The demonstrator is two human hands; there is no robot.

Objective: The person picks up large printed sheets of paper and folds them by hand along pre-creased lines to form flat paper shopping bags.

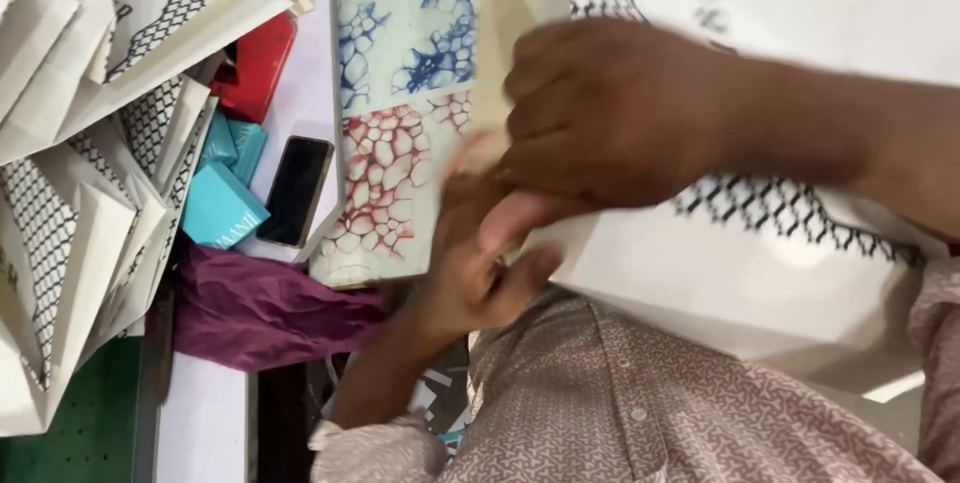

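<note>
A view from a head-worn camera looks down at two bare hands working on a large white paper bag [760, 283] printed with a black lattice pattern. The bag lies across the person's lap and chest, filling the right half of the frame. The right hand [610, 108] comes in from the right, palm down, fingers curled and pressing on the bag's left edge. The left hand [480, 263] rises from below, its thumb and fingers closed around that same edge just beneath the right hand, the two hands touching. Both are blurred with motion.

The person wears a pinkish patterned shirt [640, 403] with buttons.

Behind the hands lies a white table [305, 83]. On it, just left of the hands, rests a flat pale sheet [395, 113] marbled with blue cells on its upper part and red cells below. Beside it lies a dark phone [296, 190], screen off. Left of the phone sit teal boxes [220, 198] and a red box [258, 65]. A heap of folded white bags [80, 143] with the same black lattice crowds the left edge. A crumpled purple cloth [260, 308] lies at the table's near edge, and a green mat [75, 413] shows in the lower left corner.
</note>
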